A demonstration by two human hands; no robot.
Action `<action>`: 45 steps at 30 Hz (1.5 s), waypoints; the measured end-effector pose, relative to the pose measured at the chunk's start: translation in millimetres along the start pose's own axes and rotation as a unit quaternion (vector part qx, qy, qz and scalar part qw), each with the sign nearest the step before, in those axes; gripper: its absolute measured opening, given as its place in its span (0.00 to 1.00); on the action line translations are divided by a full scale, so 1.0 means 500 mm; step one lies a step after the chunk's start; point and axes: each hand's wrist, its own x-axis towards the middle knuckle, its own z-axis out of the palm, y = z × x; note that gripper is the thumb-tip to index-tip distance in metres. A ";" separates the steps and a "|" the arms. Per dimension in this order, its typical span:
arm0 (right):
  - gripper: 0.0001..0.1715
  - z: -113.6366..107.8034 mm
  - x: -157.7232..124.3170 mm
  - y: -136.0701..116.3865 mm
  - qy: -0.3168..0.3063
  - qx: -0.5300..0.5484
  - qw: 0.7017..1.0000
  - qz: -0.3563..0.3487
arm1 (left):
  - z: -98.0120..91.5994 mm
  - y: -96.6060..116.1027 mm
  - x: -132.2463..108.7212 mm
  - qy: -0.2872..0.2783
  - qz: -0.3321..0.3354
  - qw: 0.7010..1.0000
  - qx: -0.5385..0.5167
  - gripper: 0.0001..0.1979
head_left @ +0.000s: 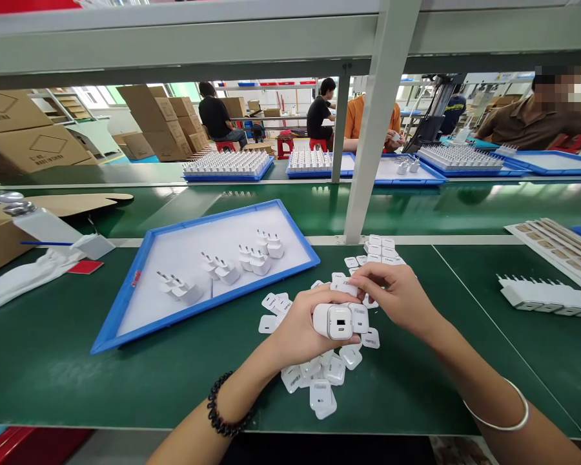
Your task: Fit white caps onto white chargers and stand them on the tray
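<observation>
My left hand (297, 326) is wrapped round white plug chargers. One charger (339, 323) faces me with its dark USB slot and smaller port showing; beside it is a charger face (360, 318) with grey lettering. My right hand (397, 294) has thumb and finger pinched at a small white cover plate (343, 284) just beyond the left hand. Part of that plate is hidden by my fingers. Loose white cover plates (320, 391) with printing and a small slot lie scattered beneath and around both hands.
A blue-rimmed tray (121, 326) at left holds several upright chargers (226, 271). A row of chargers (552, 298) lies at right near slotted boards (556, 252). A grey post (368, 161) rises ahead. Bottle (46, 223) and white cloth (29, 278) sit far left. Other people work beyond.
</observation>
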 end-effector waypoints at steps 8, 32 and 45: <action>0.15 0.017 0.006 0.011 -0.016 0.184 0.977 0.109 | 0.002 -0.001 0.003 -0.017 0.020 0.999 0.030 0.19; 0.14 0.029 0.001 0.026 0.058 0.049 0.992 0.098 | 0.025 -0.037 -0.003 0.042 0.004 0.994 0.099 0.18; 0.09 -0.041 0.008 0.014 -0.121 0.131 0.982 0.063 | 0.004 -0.008 0.001 0.042 -0.046 0.995 -0.082 0.21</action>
